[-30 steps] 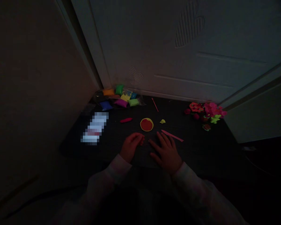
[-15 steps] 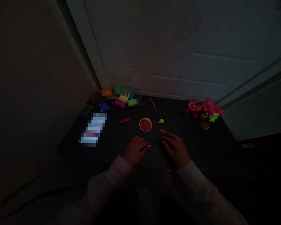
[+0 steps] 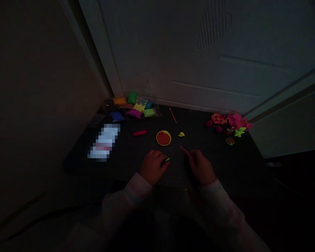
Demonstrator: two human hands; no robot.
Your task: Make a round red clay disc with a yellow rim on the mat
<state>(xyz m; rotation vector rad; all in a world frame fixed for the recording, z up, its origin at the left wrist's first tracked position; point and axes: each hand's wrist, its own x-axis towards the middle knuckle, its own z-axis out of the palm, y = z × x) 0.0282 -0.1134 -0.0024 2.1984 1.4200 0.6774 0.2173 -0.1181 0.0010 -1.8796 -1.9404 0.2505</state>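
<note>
My left hand point(image 3: 153, 166) is closed round a small light-green piece of clay point(image 3: 167, 159), whose end shows past the fingertips near the dark table's front edge. To the right, my right hand point(image 3: 201, 168) grips a thin pink modelling tool point(image 3: 183, 150) that points away from me and to the left. Beyond both hands lies a round disc point(image 3: 163, 138), red-orange in the middle with a yellow rim. A small yellow lump of clay point(image 3: 181, 134) sits beside it on the right. The scene is dim, so finger details are faint.
At the back left lie several coloured clay packets point(image 3: 134, 112). A blurred-out bright phone-like screen point(image 3: 105, 142) is on the left, near a dark pink elongated piece point(image 3: 140, 133). Another pink stick point(image 3: 173, 115) lies behind the disc. Colourful small clay shapes point(image 3: 236, 122) are grouped at the right.
My right hand has moved slightly right and its fingers have closed round the pink tool, more of which now shows. The left hand stays nearly in place with the green piece.
</note>
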